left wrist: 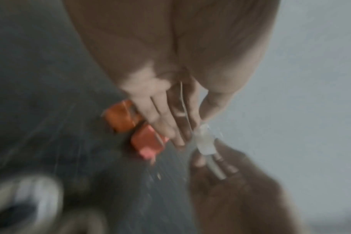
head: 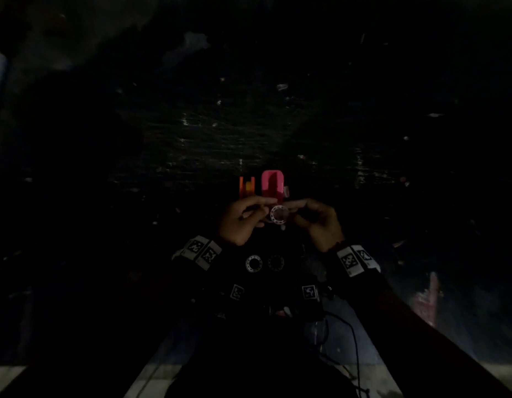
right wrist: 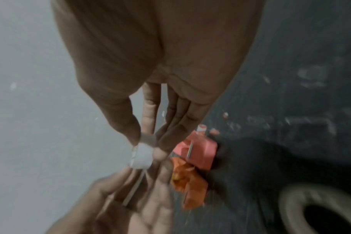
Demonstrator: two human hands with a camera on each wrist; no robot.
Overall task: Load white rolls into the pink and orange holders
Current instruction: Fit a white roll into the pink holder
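Pretty dark shot from the head cam, but both hands were up close together just in front of the two holders. The right hand (head: pixel 320 225) had a white roll (head: pixel 279 215) pinched at its fingertips, thumb on one side and the index finger on the other, with the other fingers stretched out long beside it. The left hand (head: pixel 243 221) was right up against it, thumb and fingers pinched on a thin loose strip (right wrist: pixel 133 190) that ran off the roll toward its palm, so the tape end was stretched between the two hands. Both wrists were angled inward, knuckles up.

The pink holder (head: pixel 273 185) stood just beyond the hands with the orange holder (head: pixel 246 186) right beside it on its left, both sitting on the dark surface (head: pixel 277 124). Neither had the roll in it. A second white roll (head: pixel 253 263) lay flat on the surface nearer the body, between the wrists, with a darker ring (head: pixel 276 263) just beside it; can't tell what that one was. The wrist views were blurry.
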